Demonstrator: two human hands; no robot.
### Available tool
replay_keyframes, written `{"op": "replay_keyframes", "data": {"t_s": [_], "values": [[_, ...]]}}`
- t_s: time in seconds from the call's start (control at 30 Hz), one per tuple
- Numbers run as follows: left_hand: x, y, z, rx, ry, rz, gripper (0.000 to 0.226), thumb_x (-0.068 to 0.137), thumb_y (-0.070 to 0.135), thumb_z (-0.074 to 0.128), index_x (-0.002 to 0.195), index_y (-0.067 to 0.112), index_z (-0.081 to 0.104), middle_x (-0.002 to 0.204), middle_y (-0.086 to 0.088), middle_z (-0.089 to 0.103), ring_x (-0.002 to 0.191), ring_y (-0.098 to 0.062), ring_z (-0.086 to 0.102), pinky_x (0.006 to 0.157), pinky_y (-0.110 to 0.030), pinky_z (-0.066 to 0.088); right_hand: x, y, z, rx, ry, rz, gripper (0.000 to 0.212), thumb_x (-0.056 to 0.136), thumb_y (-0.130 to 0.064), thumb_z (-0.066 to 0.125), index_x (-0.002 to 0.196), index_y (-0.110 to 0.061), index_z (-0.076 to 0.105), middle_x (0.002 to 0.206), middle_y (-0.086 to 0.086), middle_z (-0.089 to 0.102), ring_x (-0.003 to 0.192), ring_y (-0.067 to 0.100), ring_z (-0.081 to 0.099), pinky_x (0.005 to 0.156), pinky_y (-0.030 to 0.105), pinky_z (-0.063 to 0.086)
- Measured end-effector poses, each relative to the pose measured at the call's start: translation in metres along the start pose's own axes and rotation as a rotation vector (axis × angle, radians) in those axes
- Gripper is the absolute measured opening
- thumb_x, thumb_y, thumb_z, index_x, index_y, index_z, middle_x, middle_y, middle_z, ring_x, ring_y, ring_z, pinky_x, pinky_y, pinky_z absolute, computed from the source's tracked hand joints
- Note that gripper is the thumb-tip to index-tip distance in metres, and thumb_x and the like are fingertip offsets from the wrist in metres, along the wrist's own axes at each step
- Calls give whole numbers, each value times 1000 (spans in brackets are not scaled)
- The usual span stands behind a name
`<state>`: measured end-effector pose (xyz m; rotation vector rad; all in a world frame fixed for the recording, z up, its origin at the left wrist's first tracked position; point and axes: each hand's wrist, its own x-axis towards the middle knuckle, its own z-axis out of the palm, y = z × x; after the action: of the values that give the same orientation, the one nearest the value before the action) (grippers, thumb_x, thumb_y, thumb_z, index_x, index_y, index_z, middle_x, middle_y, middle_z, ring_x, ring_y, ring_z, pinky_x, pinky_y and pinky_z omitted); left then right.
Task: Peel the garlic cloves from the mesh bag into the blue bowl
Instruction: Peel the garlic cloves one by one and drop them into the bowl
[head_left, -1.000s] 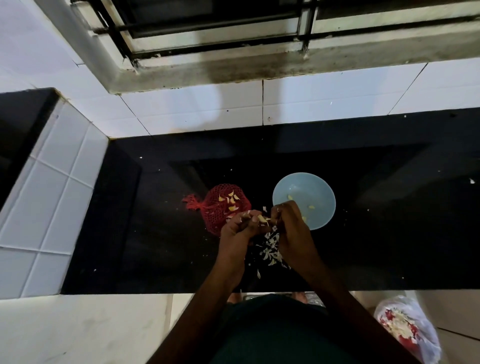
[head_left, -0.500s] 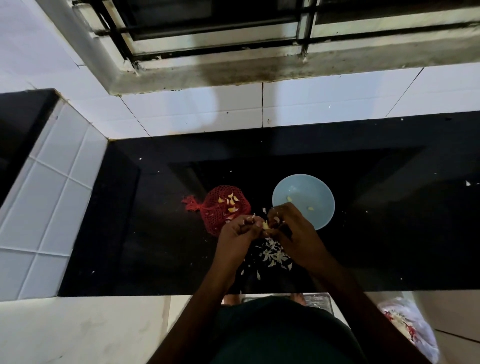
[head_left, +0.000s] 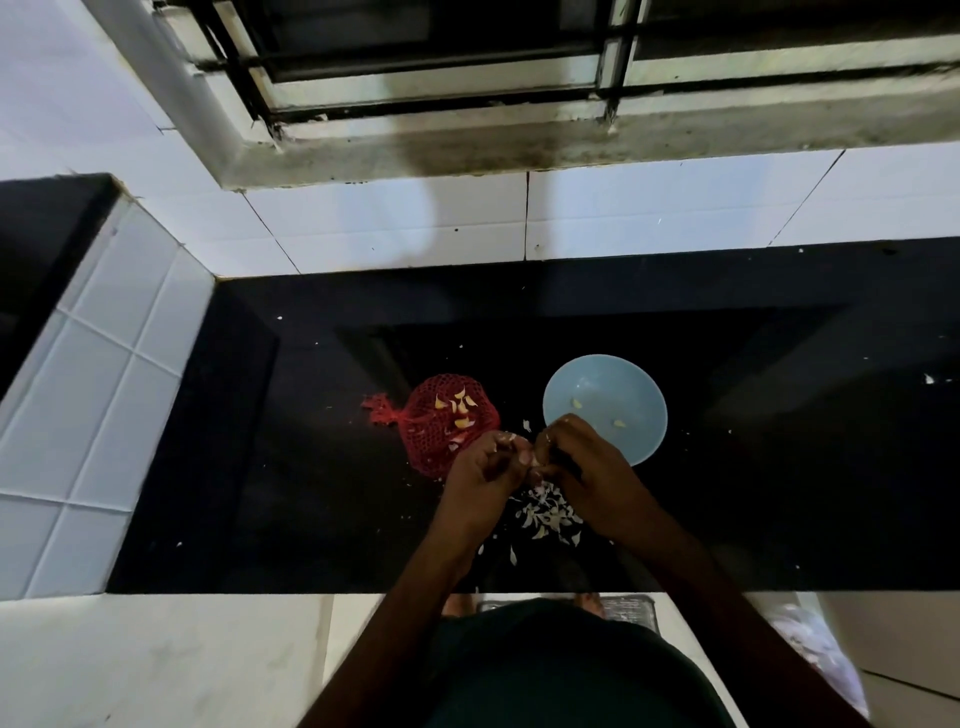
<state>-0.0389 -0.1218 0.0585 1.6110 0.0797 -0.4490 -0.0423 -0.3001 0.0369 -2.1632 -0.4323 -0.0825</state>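
Between mesh bag (head_left: 441, 431) and blue bowl (head_left: 597, 382), left hand (head_left: 480, 475) and right hand (head_left: 589, 467) pinch a clove (head_left: 535, 471); axis hidden.

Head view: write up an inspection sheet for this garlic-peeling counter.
Surface: black countertop, speckled with pale flecks.
Job's things: red mesh bag lies left of the blue bowl, apart from it; a few peeled cloves in the bowl.
Clutter: peel pile on the counter below the hands.
Hands: left hand and right hand meet at the fingertips, pinching a mostly hidden garlic clove.
Cables: nothing seen.
Surroundings: white tiled wall; barred window above.
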Motion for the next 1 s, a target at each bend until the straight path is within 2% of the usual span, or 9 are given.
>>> {"op": "replay_keyframes", "data": {"t_s": [0.07, 0.17, 0.27, 0.37, 0.5, 0.6, 0.73, 0.87, 1.0], "values": [[0, -1, 0, 12, 20, 30, 10, 97, 11, 64, 105, 16, 67, 102, -9, 76, 94, -21, 74, 86, -31, 59, 0, 1, 0, 2, 61, 18, 7, 94, -12, 66, 99, -14, 62, 101, -2, 56, 94, 14, 59, 77, 31, 50], [-3, 0, -2, 72, 25, 90, 19, 90, 27, 69, 108, 24, 73, 105, 0, 77, 97, -18, 74, 90, -36, 60, 0, -2, 0, -46, 132, 32, 16, 87, -3, 73, 93, -15, 65, 97, -2, 61, 90, 15, 62, 74, 37, 53], [-4, 1, -3, 186, 24, 140, 17, 92, 27, 70, 108, 25, 76, 104, 7, 77, 99, -11, 73, 92, -36, 59, 0, -5, -4, -70, 193, -14, 20, 82, 6, 77, 90, -11, 69, 95, -1, 65, 89, 14, 64, 75, 26, 53], [-3, 3, -2, 236, 35, 152, 11, 94, 25, 69, 103, 26, 76, 99, 9, 77, 95, -7, 72, 91, -37, 59, 0, -7, -10, -70, 198, -54, 20, 82, 10, 71, 89, -9, 68, 95, 1, 65, 89, 15, 64, 77, 21, 50], [-16, 3, 14, 148, -33, 34, 3, 92, 23, 73, 94, 23, 75, 98, 3, 77, 94, -14, 73, 94, -48, 58, 8, -10, -18, -142, 184, -54, 21, 80, 13, 68, 90, -5, 70, 96, 3, 67, 93, 12, 62, 81, 17, 48], [-22, 3, 26, -16, -36, 11, 8, 94, 16, 71, 101, 16, 73, 101, -6, 77, 98, -27, 74, 97, -55, 55, 16, -14, -23, -107, 116, -87, 8, 90, -5, 62, 91, -8, 70, 97, 1, 65, 93, 7, 61, 82, 12, 43], [-10, 11, 6, -170, 64, -4, 10, 90, 8, 73, 99, 11, 70, 98, -10, 77, 97, -31, 75, 98, -54, 55, 9, -1, -24, -21, 244, 40, 13, 91, 1, 67, 90, -11, 72, 95, -6, 67, 92, 4, 64, 81, 25, 52], [-5, 4, -1, -145, 94, 3, 25, 82, 3, 79, 103, 10, 68, 104, -8, 77, 103, -28, 74, 97, -53, 57, -7, 3, -10, 12, 161, 134, 18, 100, -6, 58, 95, -18, 70, 93, -10, 66, 84, 8, 65, 74, 32, 53], [-3, -4, -3, -50, 115, 32, 31, 79, 3, 84, 104, 11, 68, 101, -8, 77, 99, -24, 75, 92, -51, 60, -12, 1, 4, -13, 118, 180, 24, 102, -37, 50, 89, -23, 64, 82, -9, 61, 75, 6, 61, 66, 40, 51]]}}
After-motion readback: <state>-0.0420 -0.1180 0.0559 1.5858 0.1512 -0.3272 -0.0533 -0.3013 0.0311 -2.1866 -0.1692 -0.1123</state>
